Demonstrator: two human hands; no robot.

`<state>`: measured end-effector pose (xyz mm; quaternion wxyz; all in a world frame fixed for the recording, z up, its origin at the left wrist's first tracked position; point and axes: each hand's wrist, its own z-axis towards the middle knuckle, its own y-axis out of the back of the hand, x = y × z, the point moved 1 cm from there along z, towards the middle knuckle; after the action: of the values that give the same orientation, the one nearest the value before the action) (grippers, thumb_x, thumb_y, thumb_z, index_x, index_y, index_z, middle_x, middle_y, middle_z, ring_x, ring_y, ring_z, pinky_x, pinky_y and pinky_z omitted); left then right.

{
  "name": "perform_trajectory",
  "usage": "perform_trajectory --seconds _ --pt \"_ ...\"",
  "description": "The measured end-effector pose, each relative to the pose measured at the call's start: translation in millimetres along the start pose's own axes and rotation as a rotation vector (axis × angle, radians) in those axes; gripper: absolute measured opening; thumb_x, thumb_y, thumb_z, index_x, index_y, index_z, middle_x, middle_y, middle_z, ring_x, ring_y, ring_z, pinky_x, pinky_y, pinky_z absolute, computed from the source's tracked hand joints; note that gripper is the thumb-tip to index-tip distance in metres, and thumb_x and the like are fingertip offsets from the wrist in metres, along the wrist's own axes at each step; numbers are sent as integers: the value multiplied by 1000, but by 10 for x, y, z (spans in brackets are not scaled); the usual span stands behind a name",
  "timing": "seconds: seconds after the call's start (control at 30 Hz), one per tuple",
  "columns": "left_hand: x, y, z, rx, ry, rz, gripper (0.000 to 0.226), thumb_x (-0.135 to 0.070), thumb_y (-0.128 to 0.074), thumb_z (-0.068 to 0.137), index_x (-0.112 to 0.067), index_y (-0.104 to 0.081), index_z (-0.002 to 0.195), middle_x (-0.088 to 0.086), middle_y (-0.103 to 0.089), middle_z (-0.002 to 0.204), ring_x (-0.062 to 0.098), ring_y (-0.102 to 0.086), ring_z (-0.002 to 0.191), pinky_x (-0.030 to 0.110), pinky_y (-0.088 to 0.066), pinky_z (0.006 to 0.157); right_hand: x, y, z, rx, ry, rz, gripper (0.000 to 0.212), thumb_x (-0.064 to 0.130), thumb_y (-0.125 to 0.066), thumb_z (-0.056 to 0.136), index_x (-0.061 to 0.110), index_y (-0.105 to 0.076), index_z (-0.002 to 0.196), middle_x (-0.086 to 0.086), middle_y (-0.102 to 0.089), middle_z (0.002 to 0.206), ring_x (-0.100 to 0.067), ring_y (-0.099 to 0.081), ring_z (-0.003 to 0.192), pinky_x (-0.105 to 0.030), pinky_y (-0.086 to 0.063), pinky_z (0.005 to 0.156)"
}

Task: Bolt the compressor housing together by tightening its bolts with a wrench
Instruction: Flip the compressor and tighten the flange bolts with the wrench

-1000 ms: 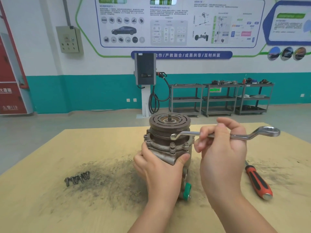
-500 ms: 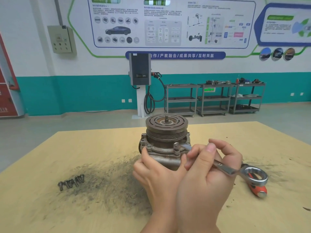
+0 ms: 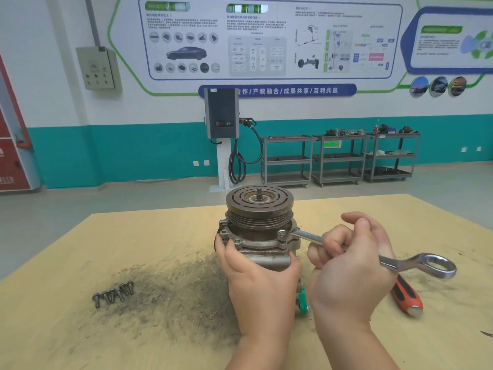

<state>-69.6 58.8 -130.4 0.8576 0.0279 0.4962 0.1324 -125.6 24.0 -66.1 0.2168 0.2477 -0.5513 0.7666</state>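
Tightening a flange bolt on the compressor, wrench seated and mid-swing.

The right hand's fingers curl around the shaft of the silver double-ended ring wrench, whose near ring sits on a bolt head at the right of the grey cast-metal compressor housing. The left hand grips the housing's front and steadies it upright on the tan wooden tabletop. I judge that the next move needs another swing, then reseating the ring. Left of the housing lie five loose steel bolts (likely still to fit); right of it, a red-handled screwdriver.
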Motion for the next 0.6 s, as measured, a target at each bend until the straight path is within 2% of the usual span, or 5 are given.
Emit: perform_trajectory --seconds 0.13,0.23,0.4,0.5,0.6 --pt "39 24 15 25 1 -25 93 -38 -88 58 -44 -18 120 11 -37 155 35 -57 120 35 -45 87 -39 68 203 88 -190 48 27 3 -36 98 10 -52 77 5 -26 42 -9 -18 36 -18 -22 38" --pt "169 49 66 95 12 -84 103 -40 -88 58 -30 -23 138 6 -43 150 26 -54 122 28 -42 90 -85 63 561 195 -483 55 17 4 -40 96 6 -55 89 6 -24 43 -8 -16 34 -20 -19 34" --pt "198 37 123 110 44 -132 103 -33 -91 58 -21 -32 142 0 -43 150 23 -53 125 28 -42 92 -181 -90 996 443 -881 -96 15 9 -39 101 6 -53 102 6 -32 45 -5 -22 28 -15 -22 28" --pt "182 47 116 107 46 -138 101 -34 -90 58 -21 -32 140 -1 -42 151 23 -53 124 31 -44 94 -134 -198 1020 490 -797 -61 18 19 -42 103 5 -54 108 4 -38 48 -4 -26 30 -14 -26 29" --pt "172 53 116 112 28 -147 101 -40 -87 59 -26 -30 140 -1 -42 151 16 -52 120 29 -45 96 140 -237 937 543 -526 107 31 36 -44 101 9 -59 98 5 -42 50 -5 -30 33 -16 -31 31"
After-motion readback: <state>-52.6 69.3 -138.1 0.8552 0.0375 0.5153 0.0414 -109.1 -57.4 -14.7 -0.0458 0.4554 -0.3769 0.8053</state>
